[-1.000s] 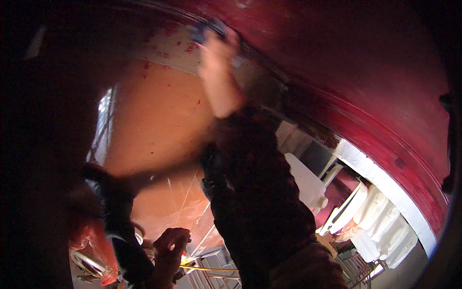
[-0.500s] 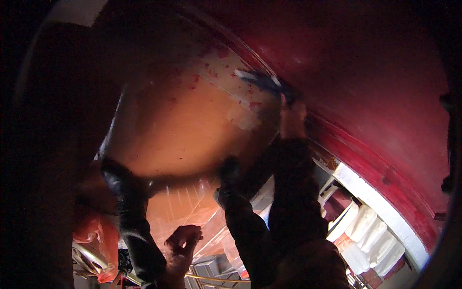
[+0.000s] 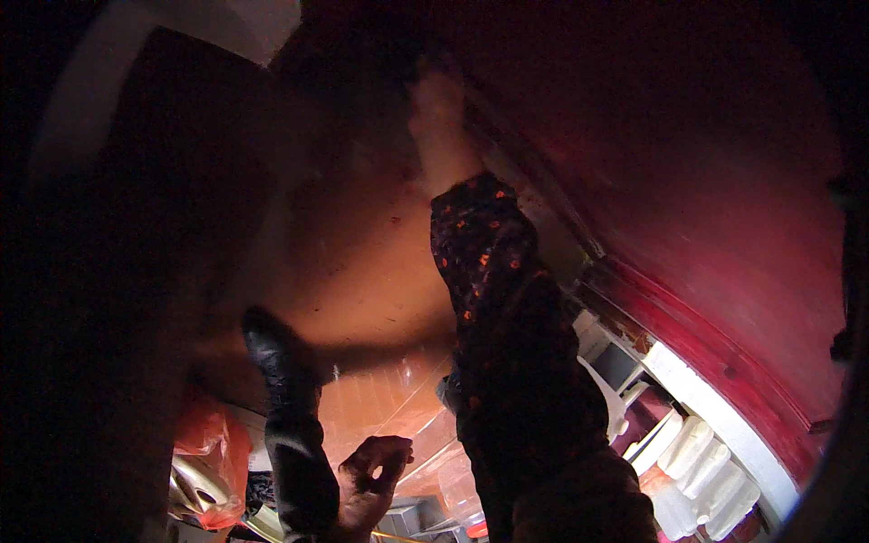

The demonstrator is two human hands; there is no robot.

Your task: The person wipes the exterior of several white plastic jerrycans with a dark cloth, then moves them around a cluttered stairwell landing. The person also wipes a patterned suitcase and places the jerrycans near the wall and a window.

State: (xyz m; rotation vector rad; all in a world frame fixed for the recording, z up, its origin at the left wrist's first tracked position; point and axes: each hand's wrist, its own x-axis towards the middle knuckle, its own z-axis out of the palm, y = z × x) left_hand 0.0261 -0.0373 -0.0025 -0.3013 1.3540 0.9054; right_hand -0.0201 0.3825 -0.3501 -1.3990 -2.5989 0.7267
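My right arm, in a dark sleeve with small orange flowers, stretches far forward. My right hand is blurred and in deep shadow beside the edge of a dark red panel. Its fingers look bent, and whatever they hold is lost in the dark. Under it lies a tan-orange surface. Low in the view, my left hand is curled, thumb and fingers meeting in a ring with light showing through. Nothing is seen in it. My black left shoe rests at the near part of that surface.
At the lower left lies an orange-red plastic bag with pale curved things by it. A white edge runs along the lower right, next to several white containers. A pale corner piece shows at the upper left.
My right hand has moved forward and left along the red panel's edge, into shadow. The dark blue thing with a pale tip, seen in it before, no longer shows. My left hand stays curled.
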